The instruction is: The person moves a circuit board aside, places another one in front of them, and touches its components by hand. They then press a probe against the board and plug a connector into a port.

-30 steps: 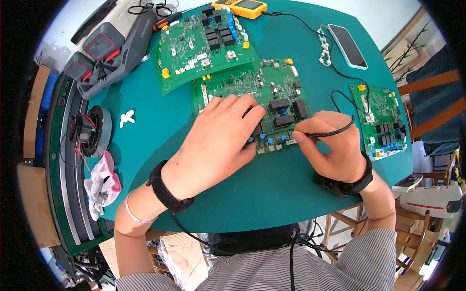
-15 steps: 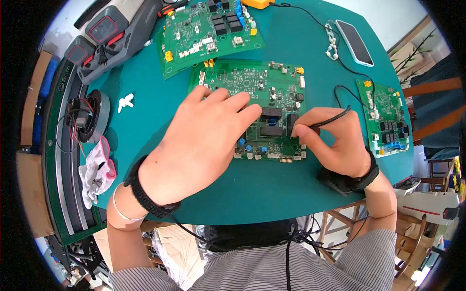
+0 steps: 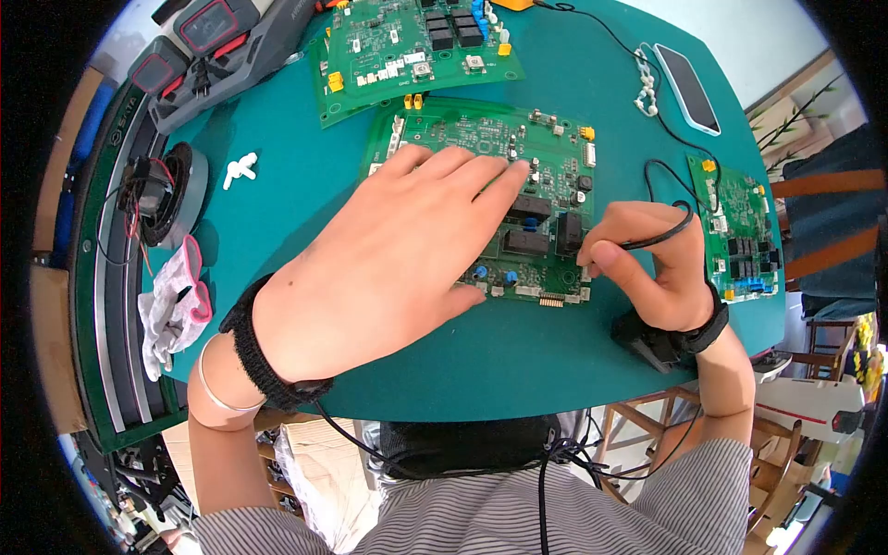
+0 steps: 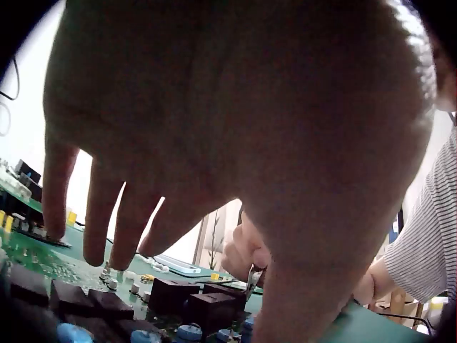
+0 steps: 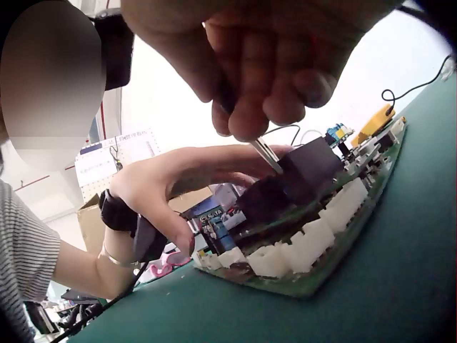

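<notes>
A green circuit board point(image 3: 453, 129) lies on the green table in front of the person. The left hand point(image 3: 388, 268) spreads palm down over its left part, fingers extended; in the left wrist view the fingertips of this hand point(image 4: 235, 128) hang low over small components. At the board's right edge the right hand point(image 3: 657, 264) pinches a slim dark tool with a black cable point(image 3: 673, 229) looping behind it. Seen from the right wrist, thin metal prongs point(image 5: 266, 154) stick out from the fingers of this hand point(image 5: 264, 64) toward a black block point(image 5: 314, 168). Actual contact is unclear.
Another board point(image 3: 416, 55) overlaps the far edge; a third board point(image 3: 740, 240) lies right, near a phone point(image 3: 686, 90) and beaded string point(image 3: 645, 83). At left are white plastic pieces point(image 3: 240, 170), a round black part point(image 3: 171, 196), a glove point(image 3: 176, 305) and a grey case point(image 3: 222, 83).
The left hand has flattened, its fingers reaching farther over the board. The right hand has moved from the board's lower edge to beside the right black block. The head view has shifted.
</notes>
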The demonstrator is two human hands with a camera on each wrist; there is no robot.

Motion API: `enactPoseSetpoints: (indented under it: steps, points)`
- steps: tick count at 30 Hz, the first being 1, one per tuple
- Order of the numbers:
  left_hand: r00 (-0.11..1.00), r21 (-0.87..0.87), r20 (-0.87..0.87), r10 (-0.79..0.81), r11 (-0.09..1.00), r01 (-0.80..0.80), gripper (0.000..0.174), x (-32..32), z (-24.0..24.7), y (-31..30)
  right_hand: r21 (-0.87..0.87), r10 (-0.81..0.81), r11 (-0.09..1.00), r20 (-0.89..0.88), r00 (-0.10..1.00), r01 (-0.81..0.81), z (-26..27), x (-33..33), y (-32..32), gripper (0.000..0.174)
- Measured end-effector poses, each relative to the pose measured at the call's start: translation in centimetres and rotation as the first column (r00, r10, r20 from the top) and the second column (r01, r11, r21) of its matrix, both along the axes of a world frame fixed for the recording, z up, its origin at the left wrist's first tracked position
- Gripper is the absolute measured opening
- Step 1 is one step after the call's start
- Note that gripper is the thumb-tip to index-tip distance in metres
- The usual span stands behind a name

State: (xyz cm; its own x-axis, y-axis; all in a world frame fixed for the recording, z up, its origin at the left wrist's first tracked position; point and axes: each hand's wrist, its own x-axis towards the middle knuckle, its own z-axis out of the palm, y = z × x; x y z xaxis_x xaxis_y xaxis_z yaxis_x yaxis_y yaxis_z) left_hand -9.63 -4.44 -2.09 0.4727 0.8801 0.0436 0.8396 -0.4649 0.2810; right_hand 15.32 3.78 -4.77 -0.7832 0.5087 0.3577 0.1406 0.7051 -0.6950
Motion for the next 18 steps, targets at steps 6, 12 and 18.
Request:
enactPoseSetpoints:
  steps: [6,12,18]
  points:
    - [0.981,0.132,0.116,-0.153,0.982,0.138,0.074,0.0,-0.7,0.6,-0.037,0.012,0.999,-0.011,1.0,-0.013,-0.3,0.0,0.4,0.008]
    - [0.989,0.187,0.086,-0.118,0.977,0.101,0.041,0.6,-0.4,1.3,0.068,0.046,0.997,0.014,0.999,-0.047,0.2,0.1,0.5,0.01]
    - [0.959,0.344,0.244,-0.146,0.937,0.055,0.029,1.2,-1.4,2.0,0.047,0.179,0.983,-0.024,0.984,-0.177,0.5,0.3,0.2,0.009]
